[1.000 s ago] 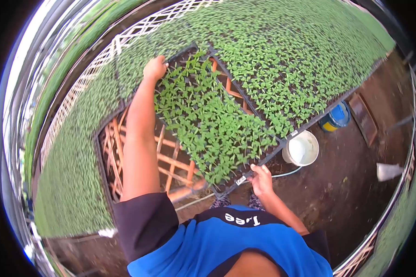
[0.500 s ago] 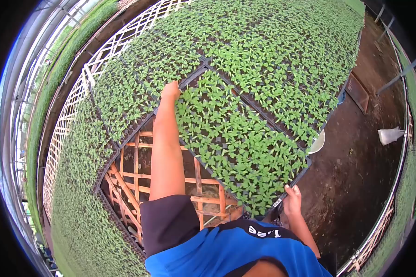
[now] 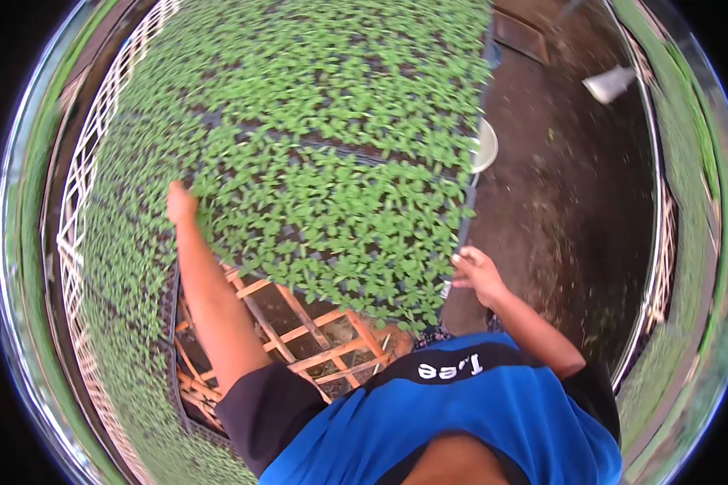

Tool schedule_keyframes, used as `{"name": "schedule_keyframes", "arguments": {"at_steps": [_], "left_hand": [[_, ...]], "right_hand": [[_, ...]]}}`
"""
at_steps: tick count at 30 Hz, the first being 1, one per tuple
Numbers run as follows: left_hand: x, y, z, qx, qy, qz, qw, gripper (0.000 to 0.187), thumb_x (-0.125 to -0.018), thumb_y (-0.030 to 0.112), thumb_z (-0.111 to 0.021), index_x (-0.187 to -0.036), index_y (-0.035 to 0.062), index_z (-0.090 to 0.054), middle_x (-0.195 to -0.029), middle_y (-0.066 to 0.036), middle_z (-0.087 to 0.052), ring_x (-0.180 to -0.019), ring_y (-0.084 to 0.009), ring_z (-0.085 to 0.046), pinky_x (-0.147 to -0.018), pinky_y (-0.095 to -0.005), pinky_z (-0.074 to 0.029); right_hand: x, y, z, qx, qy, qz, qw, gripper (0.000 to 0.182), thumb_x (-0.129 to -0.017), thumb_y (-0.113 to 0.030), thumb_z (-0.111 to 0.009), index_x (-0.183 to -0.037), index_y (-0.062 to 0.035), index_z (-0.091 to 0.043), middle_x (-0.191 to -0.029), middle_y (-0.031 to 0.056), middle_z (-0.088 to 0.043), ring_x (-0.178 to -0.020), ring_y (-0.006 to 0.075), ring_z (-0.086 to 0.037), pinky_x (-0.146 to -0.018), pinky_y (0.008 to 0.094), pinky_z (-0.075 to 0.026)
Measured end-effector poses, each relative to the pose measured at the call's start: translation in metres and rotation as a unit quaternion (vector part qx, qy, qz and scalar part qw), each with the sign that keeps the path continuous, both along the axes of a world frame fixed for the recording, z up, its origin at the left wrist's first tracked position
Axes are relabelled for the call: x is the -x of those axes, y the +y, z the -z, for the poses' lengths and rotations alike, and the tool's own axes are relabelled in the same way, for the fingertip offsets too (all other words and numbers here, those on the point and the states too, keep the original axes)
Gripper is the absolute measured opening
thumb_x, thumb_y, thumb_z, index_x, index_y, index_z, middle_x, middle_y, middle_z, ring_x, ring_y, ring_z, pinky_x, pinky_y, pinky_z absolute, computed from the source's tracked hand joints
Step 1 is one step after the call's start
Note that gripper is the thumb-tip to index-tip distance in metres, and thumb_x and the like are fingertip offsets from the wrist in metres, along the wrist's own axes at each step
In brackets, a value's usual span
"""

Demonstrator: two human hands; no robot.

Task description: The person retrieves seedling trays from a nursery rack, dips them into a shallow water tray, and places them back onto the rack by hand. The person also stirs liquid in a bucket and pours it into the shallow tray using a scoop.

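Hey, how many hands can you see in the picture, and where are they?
2. The left hand is at the tray's far left end; the right hand is at the opposite edge, near the white label. No other hands show.

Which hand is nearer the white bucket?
Right. The right hand is at the seedling tray's labelled end, on the bucket's side; the left hand is at the opposite end.

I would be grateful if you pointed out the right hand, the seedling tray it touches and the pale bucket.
Right hand (image 3: 481,275), head view: middle of the hand.
Seedling tray (image 3: 464,229), head view: rim near that hand.
Pale bucket (image 3: 484,147), head view: its visible inside.
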State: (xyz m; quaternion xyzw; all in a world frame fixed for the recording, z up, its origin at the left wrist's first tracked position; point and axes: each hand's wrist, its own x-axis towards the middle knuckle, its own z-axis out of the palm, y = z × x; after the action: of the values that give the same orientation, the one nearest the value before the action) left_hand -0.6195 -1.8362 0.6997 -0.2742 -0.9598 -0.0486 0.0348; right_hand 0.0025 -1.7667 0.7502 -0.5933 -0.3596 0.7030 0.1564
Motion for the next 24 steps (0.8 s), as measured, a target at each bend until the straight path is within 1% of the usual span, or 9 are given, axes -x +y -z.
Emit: {"name": "schedule_keyframes", "arguments": {"at_steps": [2,4,6,10,12,16,18,22,24], "left_hand": [[-0.007,-0.001,-0.015,0.009,-0.003,0.024,1.000,0.030,-0.075,0.032,-0.055,-0.097,0.0122,-0.052,-0.096,-0.015,-0.057,-0.091,-0.0327,-0.053,-0.074,-0.0434,-0.042],[-0.026,0.003,-0.039,0.025,0.005,0.004,1.000,0.029,-0.074,0.031,-0.056,-0.098,0.0137,-0.053,-0.099,-0.012,-0.055,-0.092,-0.0300,-0.052,-0.074,-0.0438,-0.042],[-0.060,0.014,-0.065,0.021,0.049,-0.055,0.997,0.028,-0.074,0.030,-0.056,-0.097,0.0153,-0.053,-0.103,-0.009,-0.052,-0.092,-0.0288,-0.052,-0.073,-0.0437,-0.042],[-0.092,0.035,-0.089,0.005,0.099,-0.028,0.995,0.026,-0.074,0.031,-0.056,-0.096,0.0174,-0.053,-0.103,-0.008,-0.051,-0.091,-0.0277,-0.053,-0.071,-0.0430,-0.043],[-0.140,0.058,-0.112,-0.038,0.147,0.006,0.988,0.026,-0.074,0.032,-0.056,-0.095,0.0180,-0.053,-0.102,-0.008,-0.051,-0.090,-0.0269,-0.053,-0.069,-0.0424,-0.043],[-0.304,0.126,-0.164,-0.199,0.167,0.168,0.951,0.024,-0.076,0.025,-0.056,-0.097,0.0140,-0.054,-0.106,-0.009,-0.050,-0.088,-0.0273,-0.053,-0.071,-0.0399,-0.043],[-0.411,0.154,-0.180,-0.309,0.088,0.315,0.893,0.022,-0.073,0.014,-0.058,-0.094,0.0072,-0.055,-0.101,-0.011,-0.053,-0.085,-0.0282,-0.053,-0.073,-0.0378,-0.042],[-0.612,0.193,-0.170,-0.277,-0.018,0.495,0.823,0.018,-0.069,0.008,-0.061,-0.085,0.0045,-0.055,-0.090,-0.012,-0.055,-0.087,-0.0291,-0.052,-0.076,-0.0378,-0.041],[-0.666,0.204,-0.134,-0.187,-0.064,0.505,0.840,0.019,-0.069,0.014,-0.062,-0.084,0.0067,-0.054,-0.093,-0.010,-0.053,-0.088,-0.0278,-0.051,-0.073,-0.0384,-0.041]], "right_hand": [[-0.002,0.005,0.007,0.008,0.025,-0.023,0.999,0.015,-0.079,-0.021,-0.057,-0.081,-0.0081,-0.050,-0.076,0.0012,-0.049,-0.062,0.0092,-0.049,-0.054,0.0240,-0.048],[0.001,0.008,0.010,-0.008,0.059,-0.042,0.997,0.015,-0.079,-0.019,-0.057,-0.077,-0.0075,-0.048,-0.067,-0.0006,-0.048,-0.058,0.0081,-0.049,-0.052,0.0232,-0.047],[0.006,0.013,0.003,-0.017,0.086,-0.060,0.994,0.015,-0.079,-0.018,-0.057,-0.076,-0.0073,-0.048,-0.067,0.0000,-0.048,-0.056,0.0082,-0.049,-0.050,0.0222,-0.046],[-0.010,0.005,0.030,0.027,0.096,-0.023,0.995,0.017,-0.079,-0.020,-0.057,-0.078,-0.0052,-0.049,-0.063,0.0010,-0.049,-0.054,0.0083,-0.049,-0.047,0.0206,-0.044],[-0.020,0.012,0.031,0.051,0.131,-0.084,0.986,0.018,-0.080,-0.023,-0.056,-0.083,-0.0053,-0.052,-0.069,0.0019,-0.053,-0.057,0.0086,-0.051,-0.048,0.0206,-0.044],[-0.078,0.060,0.025,-0.028,0.142,-0.212,0.966,0.021,-0.081,-0.025,-0.053,-0.090,-0.0062,-0.055,-0.076,0.0007,-0.055,-0.064,0.0073,-0.051,-0.052,0.0210,-0.042],[-0.130,0.098,0.021,-0.038,0.143,-0.204,0.968,0.019,-0.079,-0.022,-0.053,-0.090,-0.0066,-0.055,-0.076,0.0004,-0.055,-0.064,0.0065,-0.051,-0.053,0.0200,-0.041],[-0.254,0.182,0.017,-0.103,0.069,-0.142,0.982,0.018,-0.078,-0.023,-0.055,-0.088,-0.0086,-0.057,-0.074,-0.0005,-0.055,-0.061,0.0066,-0.050,-0.049,0.0207,-0.040],[-0.313,0.215,0.002,-0.124,0.051,-0.080,0.988,0.019,-0.077,-0.024,-0.056,-0.090,-0.0094,-0.056,-0.075,-0.0013,-0.055,-0.063,0.0070,-0.050,-0.051,0.0200,-0.039]]}}
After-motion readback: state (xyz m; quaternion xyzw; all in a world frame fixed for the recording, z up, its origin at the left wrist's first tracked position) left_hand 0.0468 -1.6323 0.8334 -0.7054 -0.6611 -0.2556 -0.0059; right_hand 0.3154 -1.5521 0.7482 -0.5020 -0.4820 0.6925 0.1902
